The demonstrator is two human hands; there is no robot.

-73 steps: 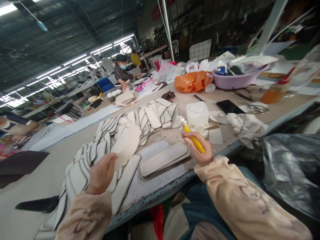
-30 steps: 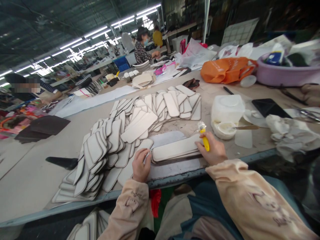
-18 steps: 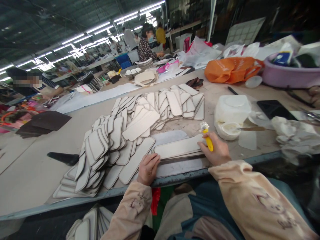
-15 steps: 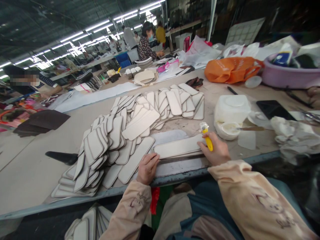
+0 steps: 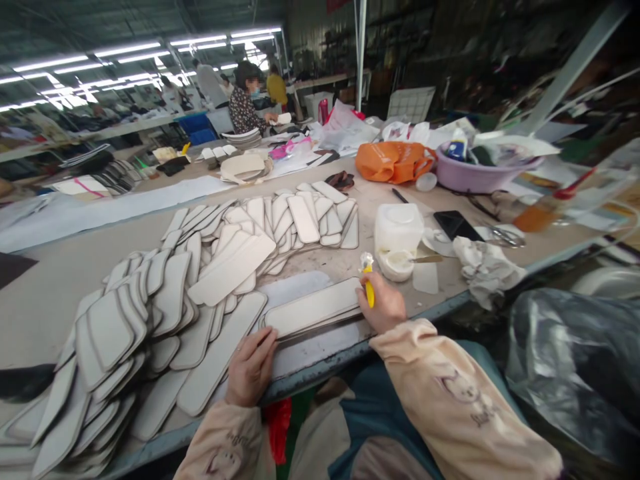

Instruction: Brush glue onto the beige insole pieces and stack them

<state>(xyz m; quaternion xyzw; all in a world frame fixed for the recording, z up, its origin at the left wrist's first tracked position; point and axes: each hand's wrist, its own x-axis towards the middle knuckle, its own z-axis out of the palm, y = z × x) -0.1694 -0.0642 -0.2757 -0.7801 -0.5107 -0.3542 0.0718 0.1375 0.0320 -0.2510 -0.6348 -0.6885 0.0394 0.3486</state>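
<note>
A small stack of long pale rounded panels (image 5: 314, 308) lies near the table's front edge. My left hand (image 5: 251, 365) rests at the stack's left end, fingers curled against the edge of the panels. My right hand (image 5: 383, 303) sits at the stack's right end, closed round a yellow-handled brush (image 5: 368, 280) whose white head points up. A white tub (image 5: 397, 229) and a shallow dish of white paste (image 5: 398, 261) with a stick in it stand just beyond the brush.
Many overlapping pale panels (image 5: 165, 300) spread across the table to the left. A crumpled rag (image 5: 485, 265), black phone (image 5: 453, 225), orange bag (image 5: 391, 161) and purple basin (image 5: 475, 175) lie at the right. A dark plastic bag (image 5: 575, 353) hangs beside the table. Other workers sit at far benches.
My left hand laid a loose panel on the pile and came down to the stack's left end. My right hand lowered the brush to the stack's right end. The view has swung right.
</note>
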